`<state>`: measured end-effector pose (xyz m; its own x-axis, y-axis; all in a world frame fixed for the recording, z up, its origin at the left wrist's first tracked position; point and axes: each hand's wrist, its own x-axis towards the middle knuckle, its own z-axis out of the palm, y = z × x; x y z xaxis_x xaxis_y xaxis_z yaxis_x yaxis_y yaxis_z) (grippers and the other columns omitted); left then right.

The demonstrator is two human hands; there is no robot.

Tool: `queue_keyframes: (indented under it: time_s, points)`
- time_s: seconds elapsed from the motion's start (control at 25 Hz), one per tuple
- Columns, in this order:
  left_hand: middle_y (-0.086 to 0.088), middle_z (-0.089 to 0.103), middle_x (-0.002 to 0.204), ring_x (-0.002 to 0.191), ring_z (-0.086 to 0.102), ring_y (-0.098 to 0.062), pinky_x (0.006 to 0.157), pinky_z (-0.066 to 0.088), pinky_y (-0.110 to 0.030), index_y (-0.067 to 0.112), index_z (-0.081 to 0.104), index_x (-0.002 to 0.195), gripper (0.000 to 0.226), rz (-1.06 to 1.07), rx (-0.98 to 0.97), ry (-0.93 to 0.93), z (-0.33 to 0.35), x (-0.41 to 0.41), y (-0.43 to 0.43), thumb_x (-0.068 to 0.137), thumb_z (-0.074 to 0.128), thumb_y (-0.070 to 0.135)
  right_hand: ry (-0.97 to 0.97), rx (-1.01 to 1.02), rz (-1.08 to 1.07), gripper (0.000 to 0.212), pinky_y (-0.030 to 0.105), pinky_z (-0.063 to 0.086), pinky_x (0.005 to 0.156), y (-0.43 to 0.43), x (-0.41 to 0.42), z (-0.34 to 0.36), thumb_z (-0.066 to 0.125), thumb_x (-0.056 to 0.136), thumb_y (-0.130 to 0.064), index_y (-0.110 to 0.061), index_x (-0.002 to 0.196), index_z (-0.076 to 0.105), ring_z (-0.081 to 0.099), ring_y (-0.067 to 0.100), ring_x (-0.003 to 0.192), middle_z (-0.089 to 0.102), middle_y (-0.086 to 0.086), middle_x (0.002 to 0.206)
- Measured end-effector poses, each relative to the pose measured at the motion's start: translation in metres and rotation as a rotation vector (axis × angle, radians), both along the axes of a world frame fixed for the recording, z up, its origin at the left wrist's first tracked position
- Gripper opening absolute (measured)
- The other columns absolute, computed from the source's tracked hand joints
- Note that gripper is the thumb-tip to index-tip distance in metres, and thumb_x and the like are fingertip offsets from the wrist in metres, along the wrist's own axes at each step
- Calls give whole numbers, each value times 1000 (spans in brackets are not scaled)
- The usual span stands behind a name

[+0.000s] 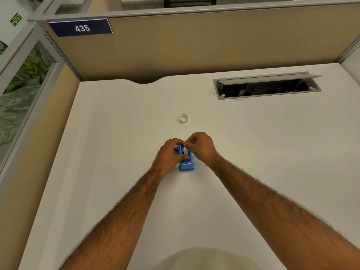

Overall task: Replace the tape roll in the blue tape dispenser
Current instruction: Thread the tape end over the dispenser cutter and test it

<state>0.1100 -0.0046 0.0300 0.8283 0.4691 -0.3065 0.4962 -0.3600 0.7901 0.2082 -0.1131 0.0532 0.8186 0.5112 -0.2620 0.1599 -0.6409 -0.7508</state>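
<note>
The small blue tape dispenser [186,165] stands on the white desk [116,152] at the centre, its cutter end toward me. My left hand [169,154] grips its left side, thumb across the top. My right hand [201,146] pinches at the tape roll [185,150] sitting in the dispenser's top; fingers hide most of that roll. A second small white tape roll [183,118] lies flat on the desk beyond the hands, apart from them.
An open grey cable hatch [266,85] is sunk into the desk at the back right. Tan cubicle partitions [194,47] close the back and left, with a sign reading 435 [81,27].
</note>
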Motion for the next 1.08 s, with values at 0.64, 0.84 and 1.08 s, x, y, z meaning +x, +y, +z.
queue_keyframes:
  time_s: [0.64, 0.84, 1.08]
  points:
    - [2, 62, 122, 103, 63, -18, 89, 52, -29, 21, 58, 119, 55, -34, 20, 11, -1, -2, 1, 73, 87, 23, 5, -1, -28, 12, 22, 47, 65, 3, 0, 0, 67, 88, -16, -4, 90, 70, 61, 16, 78, 70, 7, 89]
    - [-1, 63, 121, 103, 63, -19, 91, 52, -30, 18, 63, 120, 47, -27, -1, -26, -1, -2, 3, 78, 83, 25, -23, -1, -21, 11, 23, 48, 73, -6, -5, -3, 70, 87, -19, -9, 93, 70, 61, 15, 85, 66, 1, 93]
    - [1, 62, 118, 101, 64, -18, 90, 53, -31, 19, 63, 116, 46, -27, 7, -13, 1, -1, 2, 76, 84, 22, -18, -3, -22, 10, 26, 51, 70, 3, 0, 3, 68, 86, -15, -5, 87, 71, 62, 15, 78, 70, 6, 88]
